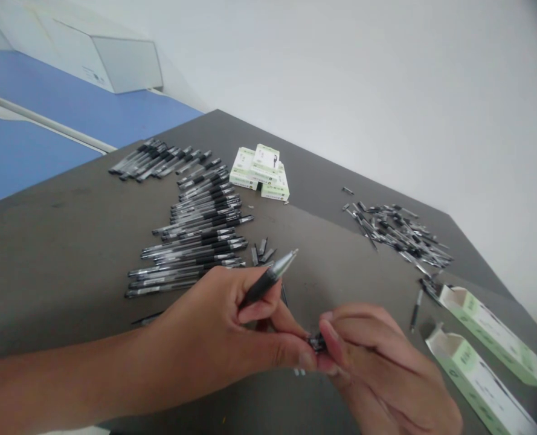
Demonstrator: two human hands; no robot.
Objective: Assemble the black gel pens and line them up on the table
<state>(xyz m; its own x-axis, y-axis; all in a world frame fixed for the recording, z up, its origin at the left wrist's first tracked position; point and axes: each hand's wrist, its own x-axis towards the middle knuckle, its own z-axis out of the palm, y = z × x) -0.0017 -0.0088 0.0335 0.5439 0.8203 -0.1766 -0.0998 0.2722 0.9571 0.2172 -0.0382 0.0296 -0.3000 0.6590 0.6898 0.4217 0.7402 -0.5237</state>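
Note:
My left hand (223, 320) comes in from the left and grips a black gel pen (268, 281), its metal tip pointing up and to the right. My right hand (377, 362) is at the lower right, its fingertips pinching a small black pen part (317, 342) against my left thumb. Much of that part is hidden by my fingers. Just beyond my left hand, rows of black gel pens (191, 232) lie side by side on the grey table (46, 260).
A loose heap of small black and metal pen parts (397, 235) lies at the right. Stacked white-green boxes (260, 172) stand at the back. Two open boxes (490, 335) (479, 380) lie near the right edge. A blue surface (46, 103) lies beyond the table's left edge.

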